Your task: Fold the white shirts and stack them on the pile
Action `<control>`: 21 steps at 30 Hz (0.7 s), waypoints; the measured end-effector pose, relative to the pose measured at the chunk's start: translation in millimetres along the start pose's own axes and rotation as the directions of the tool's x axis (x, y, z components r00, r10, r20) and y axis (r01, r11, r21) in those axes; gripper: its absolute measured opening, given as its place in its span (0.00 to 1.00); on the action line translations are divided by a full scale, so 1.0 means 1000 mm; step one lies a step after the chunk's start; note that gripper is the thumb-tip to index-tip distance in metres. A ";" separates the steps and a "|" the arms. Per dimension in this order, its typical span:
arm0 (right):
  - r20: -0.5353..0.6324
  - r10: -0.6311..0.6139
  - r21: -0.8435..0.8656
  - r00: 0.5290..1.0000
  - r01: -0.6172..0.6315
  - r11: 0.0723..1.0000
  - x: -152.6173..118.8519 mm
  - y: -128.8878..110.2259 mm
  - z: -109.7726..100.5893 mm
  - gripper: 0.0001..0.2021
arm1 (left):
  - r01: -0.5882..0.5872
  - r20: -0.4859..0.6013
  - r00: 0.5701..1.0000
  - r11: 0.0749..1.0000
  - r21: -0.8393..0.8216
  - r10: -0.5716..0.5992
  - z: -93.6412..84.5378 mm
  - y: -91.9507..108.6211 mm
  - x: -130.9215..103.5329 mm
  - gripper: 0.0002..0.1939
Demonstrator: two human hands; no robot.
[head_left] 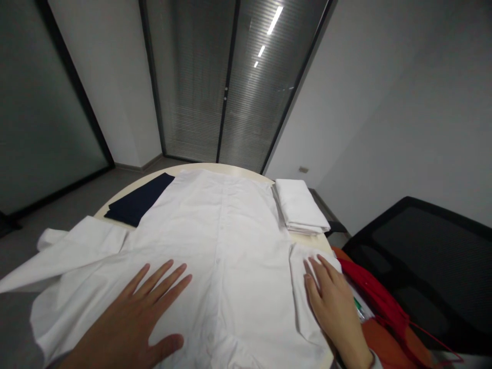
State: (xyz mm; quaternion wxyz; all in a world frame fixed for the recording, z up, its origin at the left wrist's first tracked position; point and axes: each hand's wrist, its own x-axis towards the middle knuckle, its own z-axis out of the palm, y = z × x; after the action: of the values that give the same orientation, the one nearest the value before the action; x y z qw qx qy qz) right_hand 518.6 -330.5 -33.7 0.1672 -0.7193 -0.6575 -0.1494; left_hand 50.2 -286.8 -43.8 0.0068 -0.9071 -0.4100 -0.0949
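A white buttoned shirt (253, 246) lies spread over a round pale table (184, 166), its button line running down the middle. My left hand (134, 312) is over the lower left part of the shirt, palm down with fingers spread, holding nothing. At the right, my right hand (334, 302) rests on a sleeve folded along the shirt's side, its fingers slightly bent and apart. The other sleeve (84, 246) reaches out past the table's left edge.
Folded dark blue cloth (140, 200) lies at the table's back left. A folded white cloth (300, 205) sits at the back right. Right of the table stands a black mesh chair (423, 256) with a red item (372, 287) on it.
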 end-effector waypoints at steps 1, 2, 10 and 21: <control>-0.047 0.037 -0.044 0.998 -0.039 0.998 -0.001 0.004 -0.001 0.23 | -0.008 -0.008 1.000 1.000 0.000 0.008 0.001 -0.001 0.000 0.46; -0.073 0.070 -0.077 0.995 -0.076 0.994 -0.002 0.008 -0.001 0.23 | -0.019 -0.019 1.000 1.000 0.002 0.020 0.001 -0.001 0.000 0.46; 0.034 0.181 -0.078 0.983 -0.178 0.981 -0.008 0.005 -0.011 0.17 | -0.080 -0.139 0.986 0.995 0.060 0.088 0.000 0.000 0.003 0.44; 0.017 0.006 -0.201 1.000 -0.002 0.979 0.021 0.005 -0.051 0.21 | -0.059 -0.153 0.986 0.998 0.023 0.062 0.004 0.000 0.001 0.43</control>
State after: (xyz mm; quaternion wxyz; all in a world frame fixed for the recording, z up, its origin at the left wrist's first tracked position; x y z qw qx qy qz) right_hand 525.6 -334.1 20.7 0.0880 -0.7352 -0.6390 -0.2084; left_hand 51.2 -285.5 -47.1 0.0498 -0.9090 -0.3813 -0.1607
